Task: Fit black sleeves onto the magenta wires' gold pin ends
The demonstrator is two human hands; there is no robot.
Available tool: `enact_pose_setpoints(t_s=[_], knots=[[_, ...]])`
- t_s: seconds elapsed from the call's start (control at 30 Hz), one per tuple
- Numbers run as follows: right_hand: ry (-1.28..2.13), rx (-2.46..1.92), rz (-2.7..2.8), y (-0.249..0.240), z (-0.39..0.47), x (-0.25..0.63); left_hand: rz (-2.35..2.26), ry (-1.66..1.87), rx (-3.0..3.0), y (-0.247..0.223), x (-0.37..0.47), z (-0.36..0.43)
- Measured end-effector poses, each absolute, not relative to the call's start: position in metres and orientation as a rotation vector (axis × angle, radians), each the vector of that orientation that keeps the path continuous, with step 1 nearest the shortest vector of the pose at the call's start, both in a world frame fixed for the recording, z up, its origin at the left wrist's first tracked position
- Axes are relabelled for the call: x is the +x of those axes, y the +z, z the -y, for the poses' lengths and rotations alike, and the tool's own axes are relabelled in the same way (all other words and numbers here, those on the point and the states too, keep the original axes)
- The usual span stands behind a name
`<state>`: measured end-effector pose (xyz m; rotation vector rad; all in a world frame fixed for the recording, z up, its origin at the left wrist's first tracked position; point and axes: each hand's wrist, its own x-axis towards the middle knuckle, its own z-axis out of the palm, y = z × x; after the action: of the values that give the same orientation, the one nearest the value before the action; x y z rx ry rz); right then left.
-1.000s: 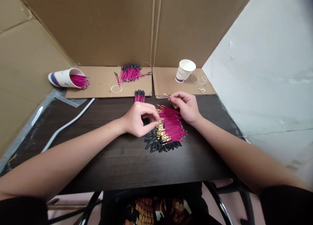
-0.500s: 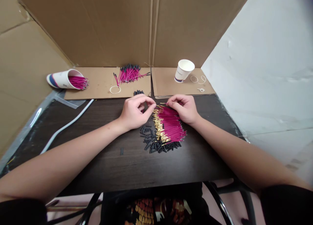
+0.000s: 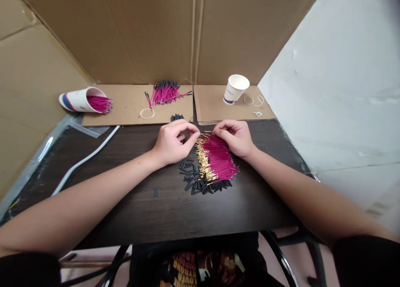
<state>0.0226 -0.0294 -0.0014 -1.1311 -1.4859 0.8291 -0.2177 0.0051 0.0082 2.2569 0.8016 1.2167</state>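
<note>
My left hand is closed in a pinch above the upper left of the wire pile, on a small black sleeve mostly hidden by the fingertips. Facing it, my right hand pinches one magenta wire, whose thin gold-coloured end points left toward the left fingertips. Whether sleeve and wire touch is too small to tell. Below both hands lies a pile of magenta wires, with gold ends to the left and silvery tips to the right. Loose black sleeves are scattered along its left and lower sides.
At the back, cardboard holds a tipped paper cup of magenta wires, black-ended wires and several black sleeves. An upright cup stands right, beside rubber bands. One sleeve lies apart on the dark table.
</note>
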Motion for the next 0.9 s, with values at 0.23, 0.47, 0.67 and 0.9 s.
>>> enact_pose_setpoints(t_s=[0.23, 0.47, 0.67, 0.9], knots=[[0.8, -1.159, 1.517, -0.002, 0.0304, 0.0228, -0.82, 1.218, 2.259, 0.0076, -0.2178, -0.0051], [0.779, -1.139, 1.566, -0.0013, 0.0325, 0.0208, -0.79, 1.194, 2.286, 0.0086, -0.2174, -0.0044], [0.795, -1.131, 1.598, -0.0001, 0.0338, 0.0199, -0.755, 1.181, 2.297, 0.0079, -0.2166, -0.0044], [0.746, -1.119, 1.625, 0.0001, 0.0346, 0.0196, -0.771, 1.176, 2.297, 0.0073, -0.2168, -0.0041]])
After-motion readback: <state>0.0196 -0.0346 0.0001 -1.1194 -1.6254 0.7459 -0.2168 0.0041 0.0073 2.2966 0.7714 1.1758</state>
